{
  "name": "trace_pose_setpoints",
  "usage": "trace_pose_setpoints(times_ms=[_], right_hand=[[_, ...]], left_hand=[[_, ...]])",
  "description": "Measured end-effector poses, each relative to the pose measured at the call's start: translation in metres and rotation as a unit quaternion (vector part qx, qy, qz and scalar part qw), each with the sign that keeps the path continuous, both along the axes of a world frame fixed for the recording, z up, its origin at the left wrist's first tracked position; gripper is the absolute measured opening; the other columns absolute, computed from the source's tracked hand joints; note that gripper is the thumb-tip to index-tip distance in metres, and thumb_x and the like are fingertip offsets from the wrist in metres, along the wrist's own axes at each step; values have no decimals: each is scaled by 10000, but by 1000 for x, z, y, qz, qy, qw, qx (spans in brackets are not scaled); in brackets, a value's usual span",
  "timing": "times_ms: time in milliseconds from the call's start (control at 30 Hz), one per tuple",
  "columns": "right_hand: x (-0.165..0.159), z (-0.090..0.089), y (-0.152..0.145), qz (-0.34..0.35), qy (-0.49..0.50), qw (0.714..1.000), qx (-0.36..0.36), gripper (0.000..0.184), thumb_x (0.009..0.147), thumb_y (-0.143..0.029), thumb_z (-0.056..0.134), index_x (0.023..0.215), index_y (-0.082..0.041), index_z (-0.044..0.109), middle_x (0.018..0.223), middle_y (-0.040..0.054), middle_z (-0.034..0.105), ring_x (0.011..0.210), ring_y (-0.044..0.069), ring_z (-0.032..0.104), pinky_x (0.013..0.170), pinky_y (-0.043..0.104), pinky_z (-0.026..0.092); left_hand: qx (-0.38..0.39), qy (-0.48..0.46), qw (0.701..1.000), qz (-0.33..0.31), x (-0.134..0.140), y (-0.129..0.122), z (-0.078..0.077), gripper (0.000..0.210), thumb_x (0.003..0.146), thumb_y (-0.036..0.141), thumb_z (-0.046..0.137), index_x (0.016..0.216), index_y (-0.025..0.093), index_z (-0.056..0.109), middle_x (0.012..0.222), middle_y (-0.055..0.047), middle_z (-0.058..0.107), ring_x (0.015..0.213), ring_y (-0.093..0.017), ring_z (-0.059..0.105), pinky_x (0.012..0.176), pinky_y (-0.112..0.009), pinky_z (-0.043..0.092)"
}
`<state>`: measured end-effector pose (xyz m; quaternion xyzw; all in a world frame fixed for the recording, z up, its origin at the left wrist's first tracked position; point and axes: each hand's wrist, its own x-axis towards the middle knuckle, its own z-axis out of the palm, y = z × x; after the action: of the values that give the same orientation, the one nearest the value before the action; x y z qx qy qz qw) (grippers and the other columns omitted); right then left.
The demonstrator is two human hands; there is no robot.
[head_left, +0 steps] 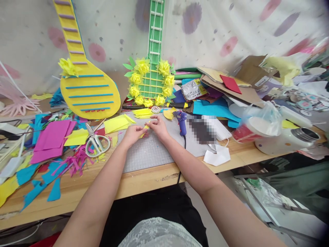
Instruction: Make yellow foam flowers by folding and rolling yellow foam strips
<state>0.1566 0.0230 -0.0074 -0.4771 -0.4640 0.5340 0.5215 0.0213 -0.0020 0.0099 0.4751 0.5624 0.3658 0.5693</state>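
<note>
My left hand (135, 134) and my right hand (158, 127) meet above the grey cutting mat (149, 156). Between their fingertips is a small piece of yellow paper (146, 128), pinched from both sides; its exact shape is partly hidden by the fingers. Just beyond the hands lie yellow paper strips (142, 112) and a white ring-shaped spool (155, 109). A purple glue gun (181, 122) stands to the right of my right hand. Left of my left hand are folded yellow sheets (117, 124) and scissors (97, 142) with pale handles.
A yellow paper guitar (92, 87) and a green one (154, 73) ringed with yellow flowers lean at the back. Magenta sheets (52, 142) and blue scraps (54, 190) crowd the left. Cardboard (228, 85), a bagged cup (257, 127) and a white bottle (285, 142) stand right.
</note>
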Motion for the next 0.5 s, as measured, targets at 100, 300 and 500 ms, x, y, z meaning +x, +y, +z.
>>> trace_pose_setpoints(times_ms=[100, 300, 500], right_hand=[[1, 1, 1, -9, 7, 1000, 3, 416, 593, -337, 737, 876, -225, 454, 641, -62, 636, 605, 108, 597, 669, 281, 483], [1, 2, 1, -2, 19, 1000, 5, 257, 681, -291, 649, 854, -218, 475, 590, -53, 604, 725, 153, 658, 683, 272, 463], [2, 4, 2, 15, 19, 1000, 4, 150, 718, -262, 583, 842, -208, 519, 534, -72, 543, 670, 144, 641, 677, 268, 451]], left_hand=[[-9, -4, 1000, 0, -1, 0, 0, 306, 562, 389, 780, 674, 137, 649, 617, 1, 676, 667, -160, 668, 754, -326, 537], [-28, -1, 1000, -12, -2, 3, 1, 291, 572, 379, 777, 677, 135, 658, 602, 4, 672, 621, -143, 656, 734, -311, 538], [-31, -9, 999, -8, 1, 1, 5, 286, 548, 363, 795, 636, 132, 651, 589, -3, 672, 590, -133, 645, 716, -300, 532]])
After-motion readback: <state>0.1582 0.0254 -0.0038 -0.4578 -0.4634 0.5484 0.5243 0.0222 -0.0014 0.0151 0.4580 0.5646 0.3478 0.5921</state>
